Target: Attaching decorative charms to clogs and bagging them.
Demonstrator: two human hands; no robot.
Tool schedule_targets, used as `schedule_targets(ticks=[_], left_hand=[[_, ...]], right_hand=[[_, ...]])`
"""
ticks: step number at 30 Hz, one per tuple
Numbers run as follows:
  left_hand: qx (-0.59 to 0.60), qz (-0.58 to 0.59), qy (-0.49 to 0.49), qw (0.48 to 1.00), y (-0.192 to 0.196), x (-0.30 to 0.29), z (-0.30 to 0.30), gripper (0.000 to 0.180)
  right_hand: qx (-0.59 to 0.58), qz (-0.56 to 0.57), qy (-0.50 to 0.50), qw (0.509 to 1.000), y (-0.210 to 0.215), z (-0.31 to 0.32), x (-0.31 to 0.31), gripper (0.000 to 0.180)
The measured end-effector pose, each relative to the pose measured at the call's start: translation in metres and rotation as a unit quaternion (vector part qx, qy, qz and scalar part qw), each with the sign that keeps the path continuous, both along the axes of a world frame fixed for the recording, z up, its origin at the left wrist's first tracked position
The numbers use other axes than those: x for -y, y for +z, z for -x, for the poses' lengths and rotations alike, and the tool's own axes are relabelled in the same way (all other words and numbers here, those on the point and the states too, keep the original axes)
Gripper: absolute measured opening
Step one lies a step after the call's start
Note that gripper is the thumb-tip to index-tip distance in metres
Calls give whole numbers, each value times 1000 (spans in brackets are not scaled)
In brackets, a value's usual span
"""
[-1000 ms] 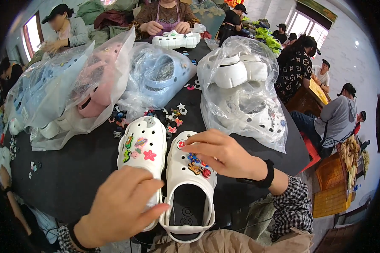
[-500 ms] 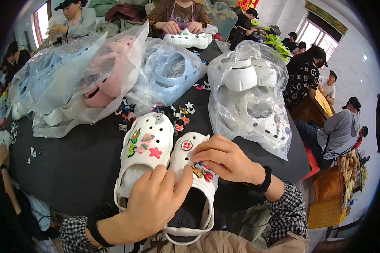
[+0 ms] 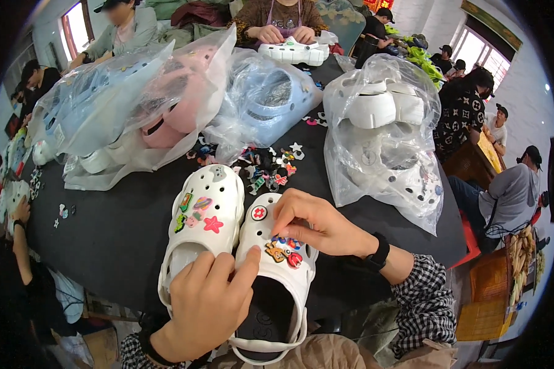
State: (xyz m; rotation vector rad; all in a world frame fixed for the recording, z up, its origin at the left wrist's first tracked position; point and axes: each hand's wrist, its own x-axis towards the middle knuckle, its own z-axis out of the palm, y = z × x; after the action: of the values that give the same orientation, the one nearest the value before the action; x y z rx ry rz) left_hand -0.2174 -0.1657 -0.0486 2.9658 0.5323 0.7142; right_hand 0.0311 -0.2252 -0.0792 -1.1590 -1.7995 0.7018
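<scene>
White, the shoe (image 3: pixel 269 269) lay right of its mate (image 3: pixel 224 208), the right hand (image 3: pixel 321 225) apparently pinching a blue charm (image 3: pixel 287 242) to seat it, calling for a firm press, the left hand's (image 3: pixel 206 302) grip slack.

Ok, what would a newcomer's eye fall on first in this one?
Probably the two white clogs, front and centre on the black table, dotted with bright charms; the left hand lies over them and the right hand has its fingertips at the right clog. Next, the clear bags behind: blue clogs and pink ones leftward, white ones rightward.
</scene>
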Motion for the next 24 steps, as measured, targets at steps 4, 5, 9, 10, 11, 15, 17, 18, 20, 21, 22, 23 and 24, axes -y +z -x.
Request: schedule_targets(ticks=[4, 5, 9, 10, 11, 15, 17, 18, 20, 21, 22, 23, 24], left_hand=[[-14, -10, -15, 1000, -3, 1, -1, 38], [-14, -9, -14, 1000, -3, 1, -1, 38], [-3, -4, -25, 1000, -3, -2, -1, 34], [-2, -5, -28, 1000, -3, -3, -2, 32], [0, -4, -28, 1000, -4, -3, -2, 32], [9, -7, -41, 999, -6, -5, -2, 32], [11, -2, -42, 999, -8, -5, -1, 32], [13, 12, -44, 999, -8, -4, -1, 36], [18, 26, -44, 999, -7, -4, 0, 40], [10, 20, -50, 999, -7, -4, 0, 41], [2, 12, -55, 998, -7, -5, 0, 41], [3, 13, -55, 998, -7, -4, 1, 41], [-5, 7, -59, 998, -8, -4, 2, 41]], right_hand=[[-25, 10, -2, 1000, -5, -2, 5, 7], [-39, 17, -4, 999, -6, -2, 6, 7], [-41, 23, -3, 999, -6, -3, 5, 6], [-48, 26, 0, 998, -7, -5, 5, 5], [-56, 29, 3, 998, -7, -6, 5, 5], [-55, 36, 9, 998, -10, -10, 6, 4], [-59, 35, 21, 997, -10, -11, 4, 4], [-56, 37, 23, 997, -10, -10, 4, 4], [-71, 42, 9, 997, -10, -9, 4, 4], [-69, 43, 10, 997, -10, -8, 5, 4], [-71, 50, -3, 996, -10, -6, 5, 4], [-73, 57, -16, 996, -9, -5, 5, 5], [-71, 56, -18, 996, -7, -4, 5, 5]])
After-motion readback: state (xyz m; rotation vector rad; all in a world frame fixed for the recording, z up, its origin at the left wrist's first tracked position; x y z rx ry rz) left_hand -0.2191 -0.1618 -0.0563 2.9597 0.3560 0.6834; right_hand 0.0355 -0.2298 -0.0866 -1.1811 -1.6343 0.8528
